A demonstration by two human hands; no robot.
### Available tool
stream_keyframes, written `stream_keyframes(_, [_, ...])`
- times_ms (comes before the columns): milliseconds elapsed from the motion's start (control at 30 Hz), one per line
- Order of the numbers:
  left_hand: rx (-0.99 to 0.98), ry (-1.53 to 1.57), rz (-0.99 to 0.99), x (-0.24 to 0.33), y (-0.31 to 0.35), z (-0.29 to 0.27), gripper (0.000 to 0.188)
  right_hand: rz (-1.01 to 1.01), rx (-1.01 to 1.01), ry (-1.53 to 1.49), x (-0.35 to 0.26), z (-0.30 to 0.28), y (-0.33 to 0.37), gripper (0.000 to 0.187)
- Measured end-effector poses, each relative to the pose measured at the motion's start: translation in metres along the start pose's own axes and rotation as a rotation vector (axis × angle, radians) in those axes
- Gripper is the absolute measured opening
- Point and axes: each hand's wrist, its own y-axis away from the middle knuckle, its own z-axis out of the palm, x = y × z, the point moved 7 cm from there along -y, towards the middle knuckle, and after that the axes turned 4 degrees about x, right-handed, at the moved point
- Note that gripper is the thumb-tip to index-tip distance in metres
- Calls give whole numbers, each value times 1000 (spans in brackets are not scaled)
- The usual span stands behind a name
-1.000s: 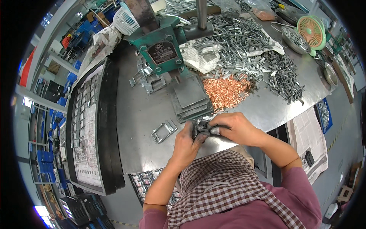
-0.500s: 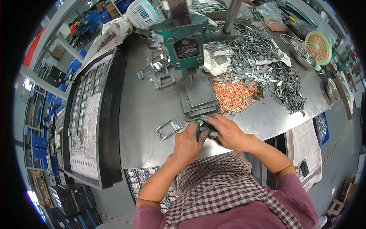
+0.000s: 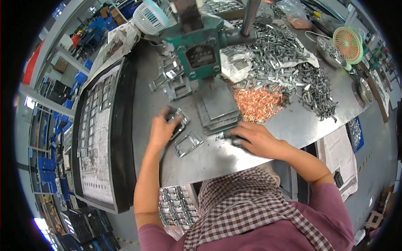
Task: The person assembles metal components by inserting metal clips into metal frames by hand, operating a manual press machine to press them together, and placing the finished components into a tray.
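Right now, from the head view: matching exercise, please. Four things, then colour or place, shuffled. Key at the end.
Things:
1. Left hand
2. Right hand
3. Copper-coloured pins
4. Press head

Colour or place:
A. Heaped right of the stepped block
B. Green, above the block
C. At a metal frame, left of the block
D. Near the block's front right corner

Pairs: 1-C, 2-D, 3-A, 4-B

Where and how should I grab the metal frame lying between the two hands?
Probably pinch an outer bar of the metal frame, coming from the near side. Its open middle leaves room around the bar, while the left hand and another frame crowd its far side.
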Motion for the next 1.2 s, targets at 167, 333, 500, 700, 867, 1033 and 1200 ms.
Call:
stream_keyframes(167, [118, -614, 318, 19, -28, 4, 29, -202, 82, -49, 21, -19, 44, 22])
stream_keyframes(333, [-62, -865, 374, -2, -58, 24, 28, -377, 183, 142, 3, -20, 37, 29])
stream_keyframes(500, [233, -628, 461, 29, -36, -16, 29, 215, 442, 398, 79, -103, 63, 26])
stream_keyframes(700, [-51, 271, -184, 26, 4, 4, 27, 282, 392, 517, 100, -106, 87, 22])
stream_keyframes(867, [-165, 367, -435, -8, 20, 6, 26, 148, 360, 639, 90, -90, 66, 17])
stream_keyframes(1033, [-339, 90, -299, 10, 30, 8, 27, 83, 245, 818, 86, -85, 51, 19])
stream_keyframes(1200, [-446, 306, -196, 55, 43, 33, 25, 85, 266, 769, 103, -92, 52, 9])
